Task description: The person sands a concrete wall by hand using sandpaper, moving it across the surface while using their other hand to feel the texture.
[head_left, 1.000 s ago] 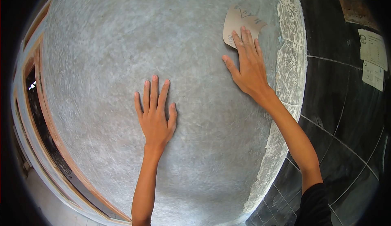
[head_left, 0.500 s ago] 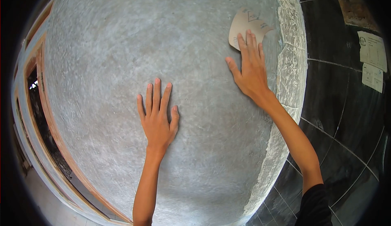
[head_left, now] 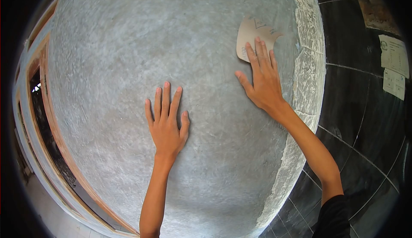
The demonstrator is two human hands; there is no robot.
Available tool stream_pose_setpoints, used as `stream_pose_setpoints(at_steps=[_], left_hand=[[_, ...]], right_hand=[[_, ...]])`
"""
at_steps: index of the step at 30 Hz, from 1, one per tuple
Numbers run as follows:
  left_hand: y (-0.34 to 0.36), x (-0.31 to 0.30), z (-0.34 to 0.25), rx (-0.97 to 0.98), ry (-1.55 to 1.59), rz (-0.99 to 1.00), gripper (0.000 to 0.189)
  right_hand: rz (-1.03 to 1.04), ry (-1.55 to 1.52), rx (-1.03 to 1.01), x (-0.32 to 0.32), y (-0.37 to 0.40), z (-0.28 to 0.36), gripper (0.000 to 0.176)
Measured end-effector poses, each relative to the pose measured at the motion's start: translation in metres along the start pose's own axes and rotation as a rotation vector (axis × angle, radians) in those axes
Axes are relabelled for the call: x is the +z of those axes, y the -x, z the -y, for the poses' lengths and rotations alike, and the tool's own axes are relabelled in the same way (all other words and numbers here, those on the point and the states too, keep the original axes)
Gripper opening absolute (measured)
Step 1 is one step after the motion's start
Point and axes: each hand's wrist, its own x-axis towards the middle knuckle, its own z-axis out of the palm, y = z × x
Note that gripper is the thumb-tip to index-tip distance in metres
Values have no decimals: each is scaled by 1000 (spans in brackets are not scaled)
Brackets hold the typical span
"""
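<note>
Against the grey plastered wall [head_left: 201, 152], my right hand [head_left: 262, 79] holds a curved piece of sandpaper [head_left: 245, 34] under its fingers. Its printed tan backing faces me, and the upper right corner curls off the wall. The fingers lie fairly flat over the lower part of the sheet, with the thumb spread off to the left on bare plaster. My left hand [head_left: 165, 124] rests flat on the wall lower and to the left, fingers spread, holding nothing. The sandpaper's rough face is hidden against the wall.
A rough whitish plaster strip [head_left: 310, 66] runs down the wall's right edge. Beyond it are black tiles [head_left: 347, 109] with pale joints and two stuck paper sheets [head_left: 394, 55]. On the left is a wooden window frame [head_left: 48, 92], with pale floor [head_left: 47, 203] below.
My right hand has slid slightly down and left along the wall, carrying the sandpaper with it. My left hand stays in almost the same place.
</note>
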Motion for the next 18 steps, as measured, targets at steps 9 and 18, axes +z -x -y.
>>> stream_pose_setpoints(at_steps=[9,18], left_hand=[[-1,-2,1,-3,-1,6,54],[-2,0,3,-4,5,-17,57]], right_hand=[[-175,40,300,5,-43,-65,70],[12,-35,-12,0,-9,-7,68]])
